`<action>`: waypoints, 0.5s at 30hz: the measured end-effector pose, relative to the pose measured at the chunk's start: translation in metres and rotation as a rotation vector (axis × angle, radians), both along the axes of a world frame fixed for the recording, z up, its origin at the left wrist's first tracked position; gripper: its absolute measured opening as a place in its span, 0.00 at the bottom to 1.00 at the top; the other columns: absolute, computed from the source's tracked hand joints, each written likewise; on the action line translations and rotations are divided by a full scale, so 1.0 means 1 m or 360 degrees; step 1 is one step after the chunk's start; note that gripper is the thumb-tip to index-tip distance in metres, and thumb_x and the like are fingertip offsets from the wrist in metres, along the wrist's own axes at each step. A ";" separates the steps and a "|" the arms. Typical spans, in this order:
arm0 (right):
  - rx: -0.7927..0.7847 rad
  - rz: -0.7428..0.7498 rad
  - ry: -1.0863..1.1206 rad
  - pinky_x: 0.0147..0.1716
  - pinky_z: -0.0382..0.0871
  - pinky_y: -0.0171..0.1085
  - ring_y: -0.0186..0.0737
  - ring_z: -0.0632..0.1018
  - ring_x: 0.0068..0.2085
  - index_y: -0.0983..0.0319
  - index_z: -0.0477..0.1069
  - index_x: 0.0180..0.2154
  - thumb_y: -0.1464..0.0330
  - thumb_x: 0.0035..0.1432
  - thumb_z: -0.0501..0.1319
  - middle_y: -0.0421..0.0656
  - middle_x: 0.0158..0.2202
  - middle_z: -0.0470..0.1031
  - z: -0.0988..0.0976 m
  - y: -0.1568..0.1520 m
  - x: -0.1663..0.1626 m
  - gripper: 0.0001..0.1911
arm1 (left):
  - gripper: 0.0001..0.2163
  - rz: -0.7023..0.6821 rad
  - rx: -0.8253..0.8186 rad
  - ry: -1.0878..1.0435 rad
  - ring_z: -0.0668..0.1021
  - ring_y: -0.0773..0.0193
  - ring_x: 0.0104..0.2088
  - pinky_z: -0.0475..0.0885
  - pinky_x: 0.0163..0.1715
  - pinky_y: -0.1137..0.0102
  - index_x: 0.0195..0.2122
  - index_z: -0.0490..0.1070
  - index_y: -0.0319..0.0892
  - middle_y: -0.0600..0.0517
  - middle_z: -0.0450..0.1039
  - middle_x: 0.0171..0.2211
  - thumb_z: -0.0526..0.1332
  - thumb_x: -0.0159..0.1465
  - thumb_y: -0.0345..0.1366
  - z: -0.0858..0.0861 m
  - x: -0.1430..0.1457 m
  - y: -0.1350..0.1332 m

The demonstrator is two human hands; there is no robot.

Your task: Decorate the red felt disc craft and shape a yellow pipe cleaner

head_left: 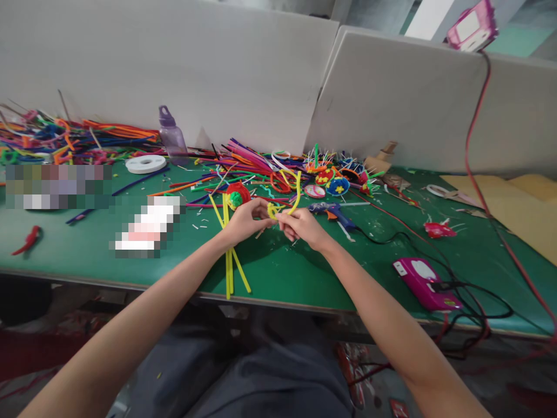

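Both my hands meet over the middle of the green table around a yellow pipe cleaner [298, 191], which is bent into small loops at one end while its other end curves upward. My left hand [250, 219] pinches the looped part from the left. From the right, my right hand [300, 225] grips the same piece between thumb and fingers. Straight yellow pipe cleaners [229, 270] lie crossed under my left wrist. Just behind my left hand is a red and green pipe-cleaner flower [237, 196]. A blue glue gun [333, 213] lies to the right of my right hand.
Heaped coloured pipe cleaners [117, 133] line the back, near a purple bottle [173, 139] and a white tape roll [145, 164]. A magenta power strip [426, 284] with black cables sits at the right front. A red cord [472, 128] hangs down at right. Grey boards [174, 64] stand behind.
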State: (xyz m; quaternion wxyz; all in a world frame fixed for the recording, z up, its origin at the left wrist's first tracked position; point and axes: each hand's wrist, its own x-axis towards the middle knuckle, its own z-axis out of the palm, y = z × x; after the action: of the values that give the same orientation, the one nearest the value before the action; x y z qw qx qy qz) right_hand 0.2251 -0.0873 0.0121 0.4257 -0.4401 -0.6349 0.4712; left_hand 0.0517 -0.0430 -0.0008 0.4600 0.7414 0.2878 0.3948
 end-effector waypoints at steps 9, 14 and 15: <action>-0.0172 -0.0016 0.0129 0.11 0.51 0.28 0.26 0.62 0.11 0.63 0.65 0.19 0.66 0.58 0.56 0.33 0.09 0.56 0.000 0.000 -0.003 0.17 | 0.17 0.0204 0.0543 -0.0026 0.73 0.72 0.28 0.65 0.19 0.80 0.41 0.60 0.43 0.50 0.66 0.40 0.64 0.53 0.30 -0.001 0.000 -0.004; -0.0221 -0.0015 0.0144 0.11 0.51 0.27 0.26 0.62 0.11 0.63 0.65 0.19 0.67 0.58 0.56 0.33 0.09 0.56 0.000 0.000 -0.003 0.16 | 0.14 0.0267 0.0790 0.0077 0.71 0.73 0.27 0.66 0.19 0.80 0.42 0.64 0.43 0.50 0.66 0.39 0.63 0.55 0.28 0.003 -0.001 -0.007; -0.0230 -0.0009 0.0138 0.11 0.51 0.27 0.26 0.62 0.11 0.63 0.64 0.19 0.67 0.58 0.56 0.33 0.09 0.56 0.000 0.000 -0.002 0.16 | 0.13 0.0252 0.0840 0.0121 0.71 0.73 0.28 0.66 0.20 0.80 0.42 0.66 0.42 0.50 0.66 0.39 0.62 0.56 0.28 0.003 -0.002 -0.007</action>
State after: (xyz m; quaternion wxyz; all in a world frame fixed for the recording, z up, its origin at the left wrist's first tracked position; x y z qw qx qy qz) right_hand 0.2227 -0.0873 0.0117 0.4212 -0.4508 -0.5789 0.5331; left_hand 0.0497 -0.0499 0.0023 0.2077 0.8251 0.2491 0.4627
